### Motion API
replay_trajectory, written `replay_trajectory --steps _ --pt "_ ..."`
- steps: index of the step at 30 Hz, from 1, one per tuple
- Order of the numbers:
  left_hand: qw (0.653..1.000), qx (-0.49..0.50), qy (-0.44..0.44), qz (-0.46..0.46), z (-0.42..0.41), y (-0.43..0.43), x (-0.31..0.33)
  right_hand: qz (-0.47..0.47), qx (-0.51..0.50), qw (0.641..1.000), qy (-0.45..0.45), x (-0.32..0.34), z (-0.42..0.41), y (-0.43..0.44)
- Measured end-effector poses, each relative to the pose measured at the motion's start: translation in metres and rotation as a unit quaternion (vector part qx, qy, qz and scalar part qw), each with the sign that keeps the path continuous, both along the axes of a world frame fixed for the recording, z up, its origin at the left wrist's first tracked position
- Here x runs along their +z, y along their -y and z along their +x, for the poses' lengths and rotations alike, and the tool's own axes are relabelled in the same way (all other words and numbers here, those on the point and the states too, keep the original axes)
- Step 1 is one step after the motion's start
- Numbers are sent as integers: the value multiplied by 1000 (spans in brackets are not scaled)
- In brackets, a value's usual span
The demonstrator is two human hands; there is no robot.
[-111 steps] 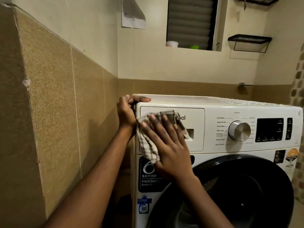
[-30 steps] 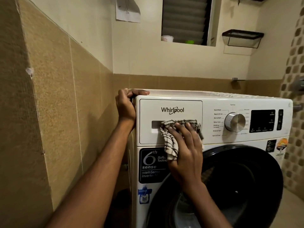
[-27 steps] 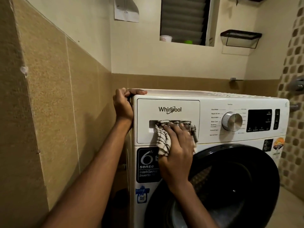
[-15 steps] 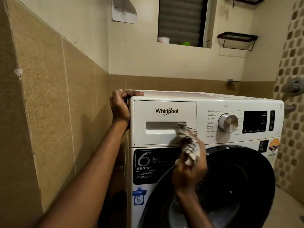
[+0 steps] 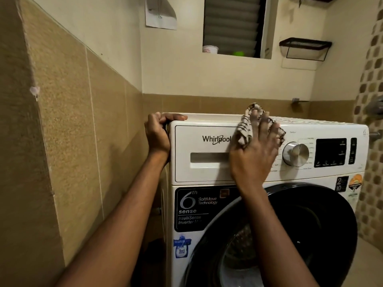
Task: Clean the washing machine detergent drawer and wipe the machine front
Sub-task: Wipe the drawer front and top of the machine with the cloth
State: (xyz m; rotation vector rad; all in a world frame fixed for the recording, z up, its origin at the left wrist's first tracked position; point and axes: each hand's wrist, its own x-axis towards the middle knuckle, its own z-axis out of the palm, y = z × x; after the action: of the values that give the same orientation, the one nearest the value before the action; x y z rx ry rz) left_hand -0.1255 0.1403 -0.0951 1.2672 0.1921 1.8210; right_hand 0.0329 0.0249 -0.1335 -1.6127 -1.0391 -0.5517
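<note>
white front-loading washing machine [image 5: 323, 177]: beside tan tiled wall [image 5: 68, 131] | white detergent drawer front [image 5: 199, 172]: closed, machine's upper left | left hand [image 5: 158, 135]: fingers curled round machine's top-left corner | right hand [image 5: 253, 156]: fingers spread straight, pressing cloth | checked black-and-white cloth [image 5: 245, 129]: on panel's top edge, right of drawer

A tiled wall [image 5: 72, 141] crowds the left side of the washing machine [image 5: 207, 175], the left hand [image 5: 157, 135] filling that narrow gap; open air lies above its top, a wire shelf [image 5: 304, 48] high beyond.
</note>
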Motion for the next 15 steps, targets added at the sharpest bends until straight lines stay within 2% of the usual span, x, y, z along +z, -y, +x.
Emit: replay_trajectory --steps 1,3,5,7,9,11,13,15 --pt "1000 -1 1 -2 0 -1 0 -10 5 1000 1 4 -12 0" --pt "1000 -1 2 -4 -2 -5 0 -23 45 990 129 -1 -41 2" --pt "1000 -7 -1 -11 -2 -10 -1 -42 89 957 274 -21 -57 3" --pt "1000 -18 -7 -20 -1 -11 -2 -71 88 929 352 -48 -55 6" --pt "1000 -10 -14 -21 -2 -11 -2 -73 45 942 323 -71 -39 11" --pt "1000 -11 -16 -21 -3 -8 -1 -65 8 982 176 -80 -28 15" --pt "1000 -10 -9 -23 -2 -1 0 -61 1 997 40 -77 -34 13" --pt "1000 -6 -4 -15 -1 3 1 -52 27 998 34 -75 -58 12"
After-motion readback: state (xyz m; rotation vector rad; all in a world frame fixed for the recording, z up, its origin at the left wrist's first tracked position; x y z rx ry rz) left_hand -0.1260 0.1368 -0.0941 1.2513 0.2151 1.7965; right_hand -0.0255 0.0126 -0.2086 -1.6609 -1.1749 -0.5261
